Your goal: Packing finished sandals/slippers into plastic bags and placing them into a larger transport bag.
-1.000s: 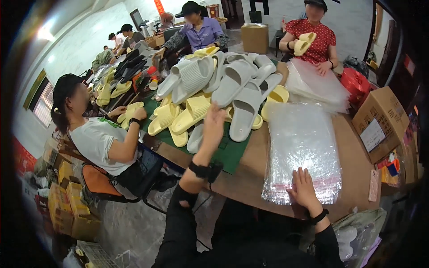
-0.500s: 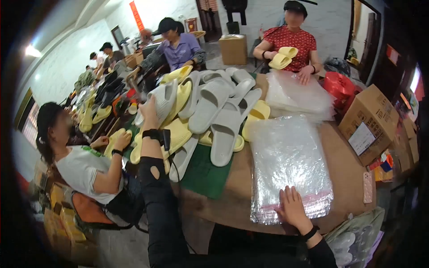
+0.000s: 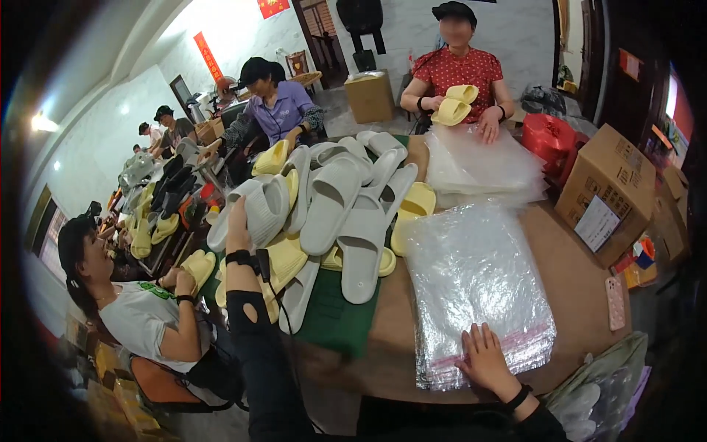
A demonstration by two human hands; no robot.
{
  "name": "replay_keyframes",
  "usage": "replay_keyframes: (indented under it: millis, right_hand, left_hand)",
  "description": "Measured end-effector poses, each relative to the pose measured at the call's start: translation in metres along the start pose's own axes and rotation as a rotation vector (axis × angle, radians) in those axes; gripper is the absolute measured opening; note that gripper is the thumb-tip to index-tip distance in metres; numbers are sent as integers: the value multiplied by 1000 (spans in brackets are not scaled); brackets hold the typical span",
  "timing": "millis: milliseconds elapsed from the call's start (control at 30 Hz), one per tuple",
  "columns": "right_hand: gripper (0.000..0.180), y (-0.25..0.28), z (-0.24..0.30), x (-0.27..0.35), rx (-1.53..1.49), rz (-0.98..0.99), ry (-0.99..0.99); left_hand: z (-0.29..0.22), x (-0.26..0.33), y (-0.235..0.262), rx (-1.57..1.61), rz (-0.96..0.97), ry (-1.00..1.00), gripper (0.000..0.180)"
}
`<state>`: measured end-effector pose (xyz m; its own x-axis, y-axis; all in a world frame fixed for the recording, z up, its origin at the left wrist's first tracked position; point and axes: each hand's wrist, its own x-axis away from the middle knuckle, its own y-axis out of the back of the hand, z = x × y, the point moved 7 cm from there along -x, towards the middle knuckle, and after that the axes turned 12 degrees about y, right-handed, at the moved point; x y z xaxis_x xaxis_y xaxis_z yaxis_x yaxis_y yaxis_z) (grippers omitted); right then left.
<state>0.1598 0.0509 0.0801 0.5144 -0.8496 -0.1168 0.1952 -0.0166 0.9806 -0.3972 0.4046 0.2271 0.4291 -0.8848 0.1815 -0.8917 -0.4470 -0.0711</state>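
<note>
My left hand (image 3: 238, 223) reaches over the left side of a slipper pile, closed on a pair of grey slippers (image 3: 266, 210) with ribbed sides; its fingertips are partly hidden. Beside that pair lie more grey slippers (image 3: 331, 202) and yellow slippers (image 3: 414, 214), heaped on a green mat (image 3: 335, 324). My right hand (image 3: 488, 361) rests flat, fingers spread, on the near end of a stack of clear plastic bags (image 3: 479, 276) with a pink strip along the edge.
Across the table (image 3: 398, 317), a person in red holds yellow slippers (image 3: 454, 105) beside more clear bags (image 3: 482, 163). Another person at left handles yellow slippers (image 3: 199, 269). At right are red plastic twine (image 3: 549, 141), a cardboard box (image 3: 607, 195) and a pink phone (image 3: 614, 303).
The grey slippers in my left hand have come down nearer to me, over the yellow ones. My right hand stays on the bags. The view has shifted slightly.
</note>
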Motion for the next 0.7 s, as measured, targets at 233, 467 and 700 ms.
replay_keyframes:
  millis: [233,467,700]
  right_hand:
    - [70,-6,-13,8,58,-43,-28]
    - [72,-9,-13,3,0,-4,-52]
    - [75,-17,-13,2,-47,10,-42]
  left_hand:
    - [-22,76,-69,-385,-96,-397,31]
    - [-31,163,-110,-46,-70,-529,29]
    - [0,288,-206,546,695,33,41]
